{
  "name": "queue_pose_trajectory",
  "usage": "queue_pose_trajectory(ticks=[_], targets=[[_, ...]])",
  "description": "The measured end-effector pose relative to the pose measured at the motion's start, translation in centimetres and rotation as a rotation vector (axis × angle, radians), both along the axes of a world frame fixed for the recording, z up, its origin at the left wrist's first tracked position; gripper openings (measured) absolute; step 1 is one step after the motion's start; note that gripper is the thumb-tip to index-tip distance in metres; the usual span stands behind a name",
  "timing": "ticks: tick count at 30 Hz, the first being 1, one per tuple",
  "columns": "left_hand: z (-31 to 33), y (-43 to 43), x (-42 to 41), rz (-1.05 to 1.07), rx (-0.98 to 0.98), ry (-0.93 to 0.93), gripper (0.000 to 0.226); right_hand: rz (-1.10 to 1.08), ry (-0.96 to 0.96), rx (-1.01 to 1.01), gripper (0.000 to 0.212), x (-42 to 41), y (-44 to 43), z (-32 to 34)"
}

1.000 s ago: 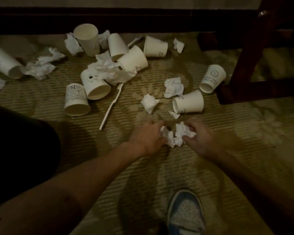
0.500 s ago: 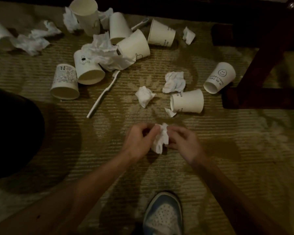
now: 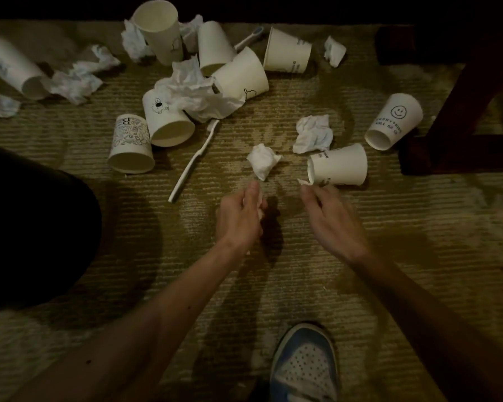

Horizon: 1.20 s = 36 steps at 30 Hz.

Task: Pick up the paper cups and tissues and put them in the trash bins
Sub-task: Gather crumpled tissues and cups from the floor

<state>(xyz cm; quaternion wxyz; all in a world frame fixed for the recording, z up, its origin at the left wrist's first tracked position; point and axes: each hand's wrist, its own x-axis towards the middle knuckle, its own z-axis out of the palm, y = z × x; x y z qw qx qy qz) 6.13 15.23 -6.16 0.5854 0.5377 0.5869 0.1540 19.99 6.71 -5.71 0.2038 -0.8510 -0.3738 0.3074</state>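
I'm collecting tissues off the carpet [image 3: 418, 227], mid pick-up, nothing binned yet. The left grip [image 3: 238, 219] is curling closed around a wadded tissue [image 3: 260, 206], with only a bit of white showing past the fingers. The right grip [image 3: 328, 216] is reaching for a small tissue scrap [image 3: 303, 182] lying against the mouth of a tipped paper cup [image 3: 339, 165]. Its fingertips are touching the scrap, but I cannot tell if the pinch is closing.

A tissue ball [image 3: 263, 161] is sitting just beyond the left grip, and another crumpled tissue [image 3: 314, 133] is lying behind the cup. More cups and tissues are piling up further back, around a toothbrush [image 3: 195, 161].

My read of the next move: pinch the scrap without knocking the cup, then carry both handfuls to a bin. A dark shape [image 3: 26, 227] is sitting at the left, but I cannot tell whether it's a bin.
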Motion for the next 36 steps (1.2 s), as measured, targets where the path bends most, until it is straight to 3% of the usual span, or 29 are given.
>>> queue_pose_trajectory(ticks=[5, 9, 12, 15, 18, 21, 24, 27, 28, 30, 32, 34, 36], targets=[[0.3, 0.5, 0.6, -0.015, -0.052, -0.079, 0.042, 0.238, -0.323, -0.112, 0.048, 1.3, -0.5, -2.6], [0.3, 0.6, 0.9, 0.008, -0.124, -0.098, 0.033, 0.218, -0.429, 0.081, 0.032, 1.7, 0.0, -3.3], [0.3, 0.8, 0.7, 0.036, -0.193, -0.124, 0.032, 0.143, -0.408, 0.104, 0.019, 2.0, 0.8, -2.9], [0.2, 0.9, 0.3, 0.056, -0.219, -0.158, 0.031, 0.106, -0.302, 0.122, 0.015, 1.6, 1.5, -2.1], [-0.1, 1.3, -0.1, 0.094, -0.224, -0.161, 0.035, 0.031, 0.075, 0.176, 0.006, -0.1, 2.2, -0.8], [0.1, 1.8, -0.3, 0.039, -0.243, -0.194, 0.043, -0.04, 0.4, 0.251, 0.011, -1.9, 3.2, 0.2], [0.6, 2.1, -0.1, -0.035, -0.195, -0.261, 0.042, -0.038, 0.474, 0.28, 0.015, -2.7, 4.3, 1.0], [0.6, 2.6, 0.0, -0.02, 0.003, -0.167, 0.04, 0.014, 0.527, 0.26, 0.012, -2.4, 5.5, 1.4], [0.4, 2.9, -0.1, 0.008, 0.045, -0.121, 0.044, -0.001, 0.5, 0.275, 0.009, -2.1, 6.0, 1.5], [0.1, 3.6, -0.3, 0.058, 0.06, -0.062, 0.048, -0.038, 0.259, 0.311, 0.008, -1.2, 6.9, 1.1], [0.1, 4.0, -0.5, 0.084, 0.011, -0.056, 0.049, 0.055, -0.028, 0.271, 0.028, -0.7, 8.0, 0.6], [0.1, 4.2, -0.7, 0.115, -0.043, -0.071, 0.05, 0.215, -0.124, 0.167, 0.042, -0.7, 8.8, 0.0], [0.2, 4.4, -0.8, 0.136, -0.067, -0.056, 0.051, 0.292, -0.144, 0.099, 0.04, -1.1, 9.4, -0.5]])
